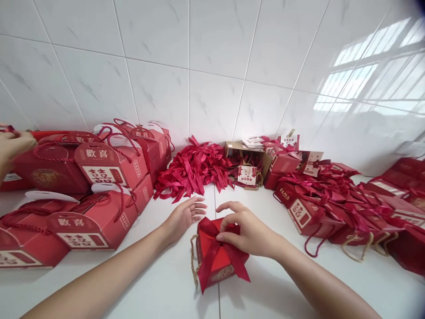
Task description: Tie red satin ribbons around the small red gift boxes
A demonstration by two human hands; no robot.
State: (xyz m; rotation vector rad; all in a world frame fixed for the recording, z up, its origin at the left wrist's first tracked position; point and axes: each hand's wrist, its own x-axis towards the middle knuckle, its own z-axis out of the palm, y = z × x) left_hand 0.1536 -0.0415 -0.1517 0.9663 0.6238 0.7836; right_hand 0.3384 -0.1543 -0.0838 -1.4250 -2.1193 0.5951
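Observation:
A small red gift box point(222, 271) with rope handles stands on the white tiled surface in front of me. Across its top lies a dark red ribbon bow point(210, 263), its two tails hanging over the near side. My right hand point(244, 228) is over the box, thumb and fingers pinched at the bow's knot. Just left of the box is my left hand point(186, 219), fingers apart and holding nothing. Beyond both hands lies a heap of loose red ribbons point(195, 170).
Red boxes with cord handles point(96, 221) are stacked at left, where another person's hand point(16, 148) reaches in. An open cardboard box point(265, 166) with tags stands against the tiled wall point(159, 88). Several bow-tied red boxes point(315, 217) crowd the right.

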